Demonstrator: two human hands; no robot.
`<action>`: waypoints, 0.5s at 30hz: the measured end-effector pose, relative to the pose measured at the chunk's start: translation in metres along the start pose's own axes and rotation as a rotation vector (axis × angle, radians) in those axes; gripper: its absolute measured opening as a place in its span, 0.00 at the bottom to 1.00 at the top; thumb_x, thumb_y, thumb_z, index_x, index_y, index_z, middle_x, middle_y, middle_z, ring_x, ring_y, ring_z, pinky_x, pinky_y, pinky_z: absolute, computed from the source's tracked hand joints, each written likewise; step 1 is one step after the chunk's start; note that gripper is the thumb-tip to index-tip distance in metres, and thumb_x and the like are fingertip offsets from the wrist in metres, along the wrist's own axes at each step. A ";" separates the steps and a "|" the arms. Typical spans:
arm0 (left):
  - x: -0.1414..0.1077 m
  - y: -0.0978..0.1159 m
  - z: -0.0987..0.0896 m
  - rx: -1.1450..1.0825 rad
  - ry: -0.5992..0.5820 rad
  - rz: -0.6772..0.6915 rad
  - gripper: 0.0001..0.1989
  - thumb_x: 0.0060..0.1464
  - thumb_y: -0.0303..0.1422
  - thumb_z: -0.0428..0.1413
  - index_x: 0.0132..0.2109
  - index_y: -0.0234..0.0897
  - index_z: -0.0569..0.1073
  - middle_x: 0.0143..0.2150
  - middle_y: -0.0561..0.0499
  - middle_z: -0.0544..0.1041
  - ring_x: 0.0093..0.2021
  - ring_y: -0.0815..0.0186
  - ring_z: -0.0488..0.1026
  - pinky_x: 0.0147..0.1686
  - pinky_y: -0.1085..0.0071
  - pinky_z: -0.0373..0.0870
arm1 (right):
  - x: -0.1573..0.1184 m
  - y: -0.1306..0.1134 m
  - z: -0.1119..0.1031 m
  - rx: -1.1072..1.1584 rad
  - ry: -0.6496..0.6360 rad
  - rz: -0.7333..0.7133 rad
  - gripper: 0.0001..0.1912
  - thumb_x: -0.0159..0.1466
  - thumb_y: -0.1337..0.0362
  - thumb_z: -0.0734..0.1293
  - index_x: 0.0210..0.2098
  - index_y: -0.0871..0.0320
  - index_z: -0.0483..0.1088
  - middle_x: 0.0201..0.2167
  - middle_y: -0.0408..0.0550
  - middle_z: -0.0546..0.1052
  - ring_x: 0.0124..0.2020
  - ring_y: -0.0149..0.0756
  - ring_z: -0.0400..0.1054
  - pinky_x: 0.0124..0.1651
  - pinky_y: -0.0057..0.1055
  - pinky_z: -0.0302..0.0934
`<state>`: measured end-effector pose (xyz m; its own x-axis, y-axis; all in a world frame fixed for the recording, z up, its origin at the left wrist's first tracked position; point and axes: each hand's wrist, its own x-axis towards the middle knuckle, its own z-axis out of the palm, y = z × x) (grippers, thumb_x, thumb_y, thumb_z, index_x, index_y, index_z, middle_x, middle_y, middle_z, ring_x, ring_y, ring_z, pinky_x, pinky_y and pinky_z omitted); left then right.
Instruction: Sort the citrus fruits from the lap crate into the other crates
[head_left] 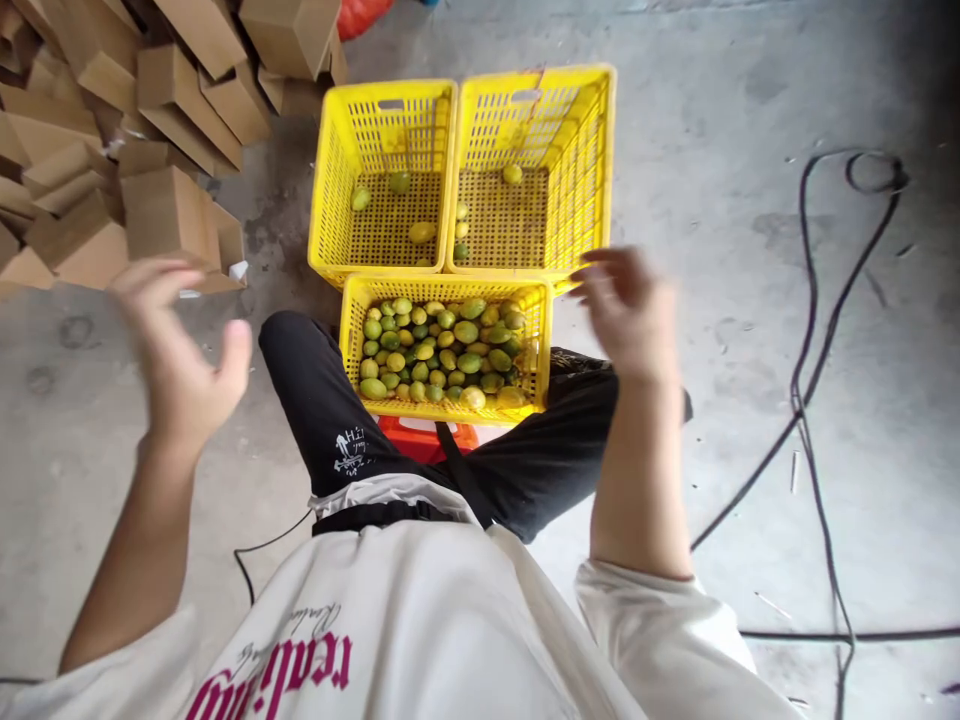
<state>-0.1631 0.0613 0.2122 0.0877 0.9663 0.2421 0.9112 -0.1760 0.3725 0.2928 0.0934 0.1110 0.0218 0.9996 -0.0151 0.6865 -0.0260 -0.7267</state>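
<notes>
Our left hand (176, 350) is spread wide; right hand (628, 315) blurred, fingers curled, can't tell if holding. Green and yellow fruit (470, 362) fills the near yellow crate (442, 288) between our legs (319, 410). Beyond: two sparser crates (581, 180). Cardboard boxes (169, 215) left, black cable (898, 180) right.

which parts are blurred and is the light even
In the head view, the left hand and right hand are smeared, probably by motion; the fruit in the near crate looks clearer; light is uneven, the floor darkening toward the top right corner.
</notes>
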 end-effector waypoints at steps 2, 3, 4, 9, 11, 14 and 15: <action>0.001 -0.016 0.033 0.044 -0.096 -0.031 0.28 0.59 0.41 0.56 0.63 0.34 0.62 0.67 0.37 0.57 0.70 0.48 0.53 0.69 0.48 0.52 | 0.005 0.010 0.044 -0.092 -0.419 0.194 0.19 0.70 0.60 0.63 0.57 0.61 0.69 0.48 0.56 0.79 0.43 0.42 0.76 0.47 0.39 0.70; 0.001 -0.025 0.049 0.058 -0.179 -0.075 0.28 0.59 0.42 0.55 0.61 0.32 0.63 0.66 0.35 0.59 0.69 0.48 0.55 0.68 0.50 0.54 | 0.004 0.018 0.068 -0.147 -0.624 0.248 0.18 0.68 0.62 0.65 0.55 0.60 0.71 0.49 0.55 0.79 0.47 0.43 0.75 0.49 0.37 0.69; 0.002 -0.034 0.064 0.087 -0.215 -0.162 0.24 0.58 0.41 0.55 0.57 0.32 0.66 0.63 0.35 0.63 0.67 0.48 0.59 0.67 0.51 0.56 | 0.001 0.028 0.090 -0.218 -0.760 0.299 0.15 0.67 0.63 0.65 0.52 0.60 0.74 0.49 0.55 0.80 0.48 0.45 0.75 0.50 0.36 0.68; 0.007 -0.064 0.090 0.305 -0.362 -0.365 0.12 0.57 0.39 0.54 0.43 0.39 0.76 0.50 0.42 0.77 0.55 0.49 0.71 0.58 0.53 0.66 | -0.042 0.076 0.154 -0.362 -0.922 0.370 0.17 0.69 0.64 0.62 0.55 0.62 0.72 0.53 0.58 0.78 0.53 0.45 0.73 0.50 0.30 0.64; 0.007 -0.067 0.085 0.380 -0.349 -0.456 0.10 0.57 0.37 0.53 0.40 0.38 0.77 0.47 0.42 0.78 0.52 0.49 0.72 0.53 0.54 0.69 | -0.059 0.085 0.162 -0.402 -0.901 0.355 0.19 0.70 0.64 0.61 0.58 0.64 0.69 0.56 0.61 0.75 0.56 0.47 0.70 0.53 0.32 0.63; 0.002 -0.066 0.078 0.419 -0.302 -0.533 0.11 0.59 0.35 0.52 0.40 0.38 0.78 0.47 0.42 0.79 0.50 0.50 0.73 0.50 0.56 0.69 | -0.073 0.090 0.178 -0.504 -0.837 0.208 0.21 0.70 0.62 0.61 0.60 0.66 0.66 0.58 0.64 0.71 0.59 0.50 0.65 0.56 0.35 0.60; 0.000 -0.065 0.077 0.417 -0.300 -0.546 0.11 0.59 0.34 0.51 0.41 0.37 0.78 0.47 0.42 0.79 0.50 0.50 0.73 0.50 0.57 0.69 | -0.075 0.090 0.187 -0.527 -0.832 0.142 0.22 0.70 0.61 0.61 0.60 0.65 0.65 0.57 0.64 0.71 0.59 0.50 0.64 0.57 0.36 0.59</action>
<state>-0.1916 0.0870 0.1189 -0.3693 0.9160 -0.1569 0.9282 0.3716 -0.0154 0.2169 0.0175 -0.0812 -0.2489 0.6675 -0.7018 0.9567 0.0565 -0.2856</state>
